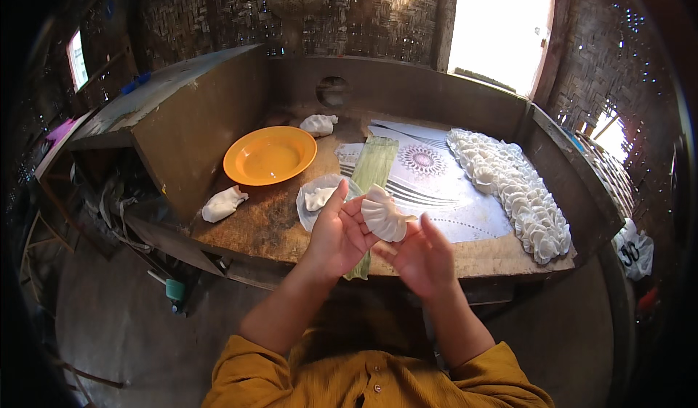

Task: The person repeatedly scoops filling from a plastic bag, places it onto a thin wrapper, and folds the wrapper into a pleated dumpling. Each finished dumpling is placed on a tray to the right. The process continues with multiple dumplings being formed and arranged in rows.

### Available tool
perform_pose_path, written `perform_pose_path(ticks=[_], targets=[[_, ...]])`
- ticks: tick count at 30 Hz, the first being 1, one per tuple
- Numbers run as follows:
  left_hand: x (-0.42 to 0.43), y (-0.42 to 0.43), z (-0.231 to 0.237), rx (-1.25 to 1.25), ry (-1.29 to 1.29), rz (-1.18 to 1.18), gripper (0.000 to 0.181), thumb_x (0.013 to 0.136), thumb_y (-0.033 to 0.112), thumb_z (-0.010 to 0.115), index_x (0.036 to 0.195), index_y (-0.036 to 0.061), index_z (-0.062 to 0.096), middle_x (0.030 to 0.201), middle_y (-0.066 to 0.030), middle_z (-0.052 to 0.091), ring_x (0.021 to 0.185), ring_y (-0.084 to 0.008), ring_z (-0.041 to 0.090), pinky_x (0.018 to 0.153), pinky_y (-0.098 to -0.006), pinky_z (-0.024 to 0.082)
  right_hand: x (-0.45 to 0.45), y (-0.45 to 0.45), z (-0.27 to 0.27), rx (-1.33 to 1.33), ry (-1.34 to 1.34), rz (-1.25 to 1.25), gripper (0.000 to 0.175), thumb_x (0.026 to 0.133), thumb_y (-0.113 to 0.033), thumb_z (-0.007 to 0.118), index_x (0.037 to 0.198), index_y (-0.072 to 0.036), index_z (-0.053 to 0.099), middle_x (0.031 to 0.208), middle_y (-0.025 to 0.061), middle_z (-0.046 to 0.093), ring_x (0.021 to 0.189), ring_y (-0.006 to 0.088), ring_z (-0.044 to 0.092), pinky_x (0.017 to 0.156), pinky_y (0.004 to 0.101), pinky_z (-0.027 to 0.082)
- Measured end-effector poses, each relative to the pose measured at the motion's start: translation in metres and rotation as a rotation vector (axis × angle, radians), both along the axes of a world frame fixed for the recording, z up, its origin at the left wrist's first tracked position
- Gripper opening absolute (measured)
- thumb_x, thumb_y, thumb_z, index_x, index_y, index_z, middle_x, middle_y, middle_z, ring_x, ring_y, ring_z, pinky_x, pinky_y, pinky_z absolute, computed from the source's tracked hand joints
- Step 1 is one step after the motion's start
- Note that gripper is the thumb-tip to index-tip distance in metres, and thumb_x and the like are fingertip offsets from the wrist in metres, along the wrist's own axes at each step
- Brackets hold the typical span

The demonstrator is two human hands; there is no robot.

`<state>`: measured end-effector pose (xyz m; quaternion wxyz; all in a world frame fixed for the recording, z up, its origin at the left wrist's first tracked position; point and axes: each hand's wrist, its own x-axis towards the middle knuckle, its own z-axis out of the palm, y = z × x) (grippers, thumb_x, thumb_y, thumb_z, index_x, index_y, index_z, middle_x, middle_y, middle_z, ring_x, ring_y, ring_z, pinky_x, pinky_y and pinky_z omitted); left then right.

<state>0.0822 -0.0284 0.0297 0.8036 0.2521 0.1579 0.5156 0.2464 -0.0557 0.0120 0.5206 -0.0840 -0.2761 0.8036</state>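
A pleated, fan-shaped piece of white dough (pixel 383 214) is held up between both hands over the table's front edge. My left hand (pixel 342 233) supports it with the fingers at its left side. My right hand (pixel 428 252) has its fingers at the lower right of the dough; its thumb is raised. Behind my left hand, a small lump of dough (pixel 317 198) lies on a round clear plastic sheet (pixel 306 220). A green leaf strip (pixel 375 160) runs beneath the hands. Many similar ruffled pieces (pixel 507 190) lie overlapping in a long band at the right.
An orange dish (pixel 270 155) with liquid stands at the back left. Lumps of dough lie beside it, one in front (pixel 223 204) and one behind (pixel 318 125). A patterned white sheet (pixel 436 184) covers part of the wooden tabletop (pixel 267 228), which has raised boards (pixel 392 84) behind.
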Motion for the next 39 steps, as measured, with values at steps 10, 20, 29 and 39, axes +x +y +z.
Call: perform_pose_path(ticks=[10,20,29,39], targets=[[0.000,-0.015,0.004,0.079,0.228,0.193,0.067,0.097,0.051,0.029,0.119,-0.0067,0.053,0.117,-0.0196,0.059,0.111,-0.0270,0.057,0.100,-0.0382,0.042,-0.005,-0.001,0.007,0.131,-0.236,-0.537,0.016,0.090,-0.013,0.056,0.103,-0.003,0.058,0.094,0.0057,0.061,0.086,0.0133,0.058,0.080,0.0293,0.047],[-0.018,-0.021,0.003,0.183,0.264,-0.051,0.041,0.093,0.033,0.054,0.115,-0.0021,0.054,0.108,-0.0106,0.062,0.097,-0.0185,0.063,0.082,-0.0315,0.053,0.009,-0.001,0.037,0.300,-0.597,-0.373,0.017,0.089,-0.015,0.060,0.097,-0.001,0.062,0.091,0.0036,0.063,0.077,0.0067,0.057,0.071,0.0229,0.047],[-0.020,-0.027,0.013,0.235,0.338,-0.141,0.035,0.080,0.007,0.070,0.110,0.0010,0.053,0.102,-0.0069,0.061,0.091,-0.0132,0.063,0.079,-0.0257,0.054,0.006,-0.017,0.042,0.368,-0.648,-0.332,0.022,0.089,-0.013,0.059,0.104,0.003,0.060,0.091,0.0049,0.062,0.082,0.0084,0.058,0.075,0.0237,0.048],[-0.017,-0.037,0.014,0.285,0.384,-0.081,0.028,0.077,0.000,0.068,0.102,0.0028,0.055,0.094,-0.0048,0.061,0.086,-0.0115,0.061,0.076,-0.0249,0.050,-0.003,-0.022,0.030,0.724,-0.766,-0.638,0.018,0.082,-0.001,0.063,0.099,0.004,0.062,0.084,0.0063,0.060,0.078,0.0115,0.058,0.070,0.0231,0.045]])
